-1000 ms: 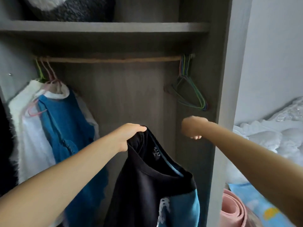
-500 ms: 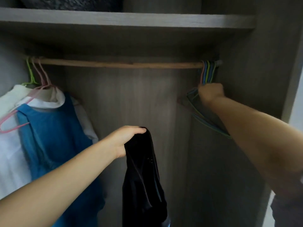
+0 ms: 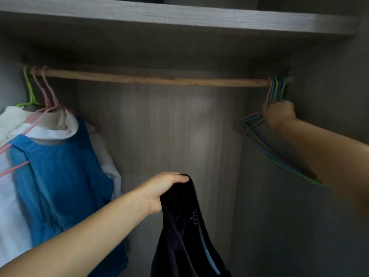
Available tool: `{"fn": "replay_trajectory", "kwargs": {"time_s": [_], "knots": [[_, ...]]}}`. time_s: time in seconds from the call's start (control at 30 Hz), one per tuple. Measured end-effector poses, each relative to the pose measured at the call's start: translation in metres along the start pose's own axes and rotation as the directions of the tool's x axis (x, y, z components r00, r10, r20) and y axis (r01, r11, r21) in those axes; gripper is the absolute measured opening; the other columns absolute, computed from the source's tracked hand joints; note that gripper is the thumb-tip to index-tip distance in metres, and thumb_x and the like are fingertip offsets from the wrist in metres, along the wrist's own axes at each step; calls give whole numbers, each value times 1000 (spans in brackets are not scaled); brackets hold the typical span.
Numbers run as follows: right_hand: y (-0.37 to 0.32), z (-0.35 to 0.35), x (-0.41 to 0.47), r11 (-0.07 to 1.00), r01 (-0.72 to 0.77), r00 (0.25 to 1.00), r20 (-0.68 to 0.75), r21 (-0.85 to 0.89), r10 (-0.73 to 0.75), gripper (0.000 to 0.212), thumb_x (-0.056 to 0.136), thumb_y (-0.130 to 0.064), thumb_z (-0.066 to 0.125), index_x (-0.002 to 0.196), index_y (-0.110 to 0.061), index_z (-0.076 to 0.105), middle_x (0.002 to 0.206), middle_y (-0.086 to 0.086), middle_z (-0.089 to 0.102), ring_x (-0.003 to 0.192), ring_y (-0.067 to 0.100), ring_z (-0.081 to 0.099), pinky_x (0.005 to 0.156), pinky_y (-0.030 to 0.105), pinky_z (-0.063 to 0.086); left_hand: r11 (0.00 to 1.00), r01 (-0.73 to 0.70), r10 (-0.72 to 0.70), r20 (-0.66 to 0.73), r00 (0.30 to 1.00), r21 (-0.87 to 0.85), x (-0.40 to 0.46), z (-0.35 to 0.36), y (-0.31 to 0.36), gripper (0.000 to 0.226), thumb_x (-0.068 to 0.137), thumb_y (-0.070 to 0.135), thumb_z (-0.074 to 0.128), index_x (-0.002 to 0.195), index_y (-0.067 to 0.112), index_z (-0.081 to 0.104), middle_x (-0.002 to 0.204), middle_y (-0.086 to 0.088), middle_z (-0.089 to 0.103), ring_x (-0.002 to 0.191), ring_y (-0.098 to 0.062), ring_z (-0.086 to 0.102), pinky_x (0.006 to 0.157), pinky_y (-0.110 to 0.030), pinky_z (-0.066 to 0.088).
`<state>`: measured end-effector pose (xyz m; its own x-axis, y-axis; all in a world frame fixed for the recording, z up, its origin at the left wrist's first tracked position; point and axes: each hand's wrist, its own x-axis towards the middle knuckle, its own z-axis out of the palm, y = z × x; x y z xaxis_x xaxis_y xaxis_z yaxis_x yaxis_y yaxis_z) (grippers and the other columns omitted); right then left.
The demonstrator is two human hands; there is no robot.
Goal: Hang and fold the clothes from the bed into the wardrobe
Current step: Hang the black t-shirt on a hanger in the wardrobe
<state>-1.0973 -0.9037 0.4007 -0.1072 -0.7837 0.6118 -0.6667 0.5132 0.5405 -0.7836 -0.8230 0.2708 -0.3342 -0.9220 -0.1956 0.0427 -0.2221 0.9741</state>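
So the right hand [image 3: 279,114] went from hanging in mid-air a second ago to up at the far right end of the wooden rail [image 3: 149,78], where its grip is now curled around the bunch of empty coloured hangers [image 3: 257,126]. The left hand [image 3: 161,193] hasn't budged, grip clamped on the neck of the black shirt [image 3: 185,232], which dangles in front of the wardrobe's back panel [image 3: 159,126]. Progress-wise, I'd say partway: a blue top [image 3: 60,180] and white shirts [image 3: 12,206] already hang at the left, the black one isn't on a hanger yet. Grey wood shelf [image 3: 179,15] overhead, pretty dim inside.
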Motion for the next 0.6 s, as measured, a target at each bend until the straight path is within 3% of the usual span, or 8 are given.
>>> {"fn": "replay_trajectory", "kwargs": {"time_s": [0.17, 0.3, 0.4, 0.47, 0.6], "knots": [[1, -4, 2, 999, -27, 999, -30, 42, 28, 34, 98, -5, 36, 122, -8, 60, 123, 11, 60, 110, 30, 62, 83, 36, 49, 1000, -3, 2, 47, 999, 17, 3, -18, 3, 10, 91, 11, 61, 93, 4, 69, 89, -13, 68, 77, -22, 66, 64, -26, 57], [-5, -26, 8, 969, 16, 995, -104, 247, 10, 32, 93, 1, 40, 112, -8, 64, 109, 15, 67, 102, 34, 65, 73, 35, 47, 1000, -3, 1, 76, 997, 22, 8, -19, 5, 10, 92, 11, 61, 91, 5, 68, 87, -12, 68, 74, -20, 66, 59, -24, 56], [-27, -39, -1, 900, 100, 986, -163, 424, -33, 28, 92, -3, 42, 115, -8, 57, 105, 21, 66, 97, 39, 65, 68, 35, 41, 1000, -2, 1, 56, 998, 12, 13, -21, 6, 11, 92, 11, 61, 94, 3, 68, 88, -14, 68, 73, -21, 65, 55, -23, 56], [-51, -42, -14, 804, 110, 983, -182, 585, -2, 22, 93, -6, 42, 113, -5, 52, 103, 26, 63, 94, 44, 63, 67, 38, 41, 1000, 6, -6, 18, 1000, 15, 17, -28, 5, 18, 91, 13, 62, 102, 0, 67, 94, -15, 68, 77, -24, 65, 60, -26, 56], [-94, -44, -40, 398, 38, 969, -131, 917, 209, 26, 102, -19, 36, 108, 2, 51, 97, 35, 61, 91, 50, 59, 73, 45, 44, 996, 92, -92, -40, 995, -24, 25, -47, -5, 25, 89, 16, 65, 106, -4, 64, 96, -16, 67, 83, -28, 64, 72, -33, 53]]}}
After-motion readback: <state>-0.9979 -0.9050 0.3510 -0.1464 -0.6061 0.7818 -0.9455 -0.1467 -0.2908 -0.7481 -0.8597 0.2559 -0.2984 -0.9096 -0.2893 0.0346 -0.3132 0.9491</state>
